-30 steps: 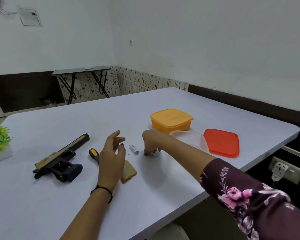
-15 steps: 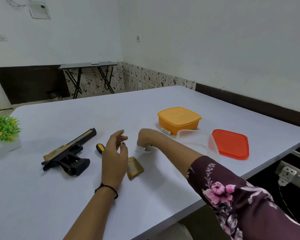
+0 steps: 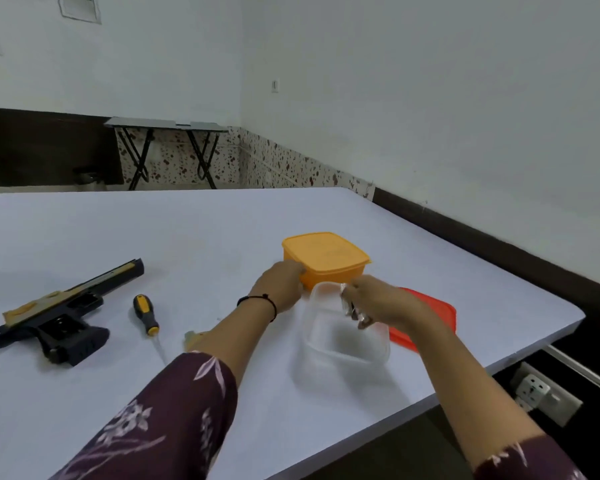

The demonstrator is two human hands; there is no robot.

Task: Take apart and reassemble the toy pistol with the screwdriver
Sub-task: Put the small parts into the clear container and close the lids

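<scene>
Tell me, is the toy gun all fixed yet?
Not yet. The toy pistol lies partly opened on the table, and the screwdriver rests beside it, unused right now. The right hand holds small loose parts over the clear container, while the left hand rests by the orange box. The parts must still go back into the pistol.

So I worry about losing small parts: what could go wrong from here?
The right hand holds small shiny pieces over the clear container; one could drop outside it. The container sits near the table edge, so pieces might fall off. The left forearm crosses beside the screwdriver and may nudge it.
</scene>
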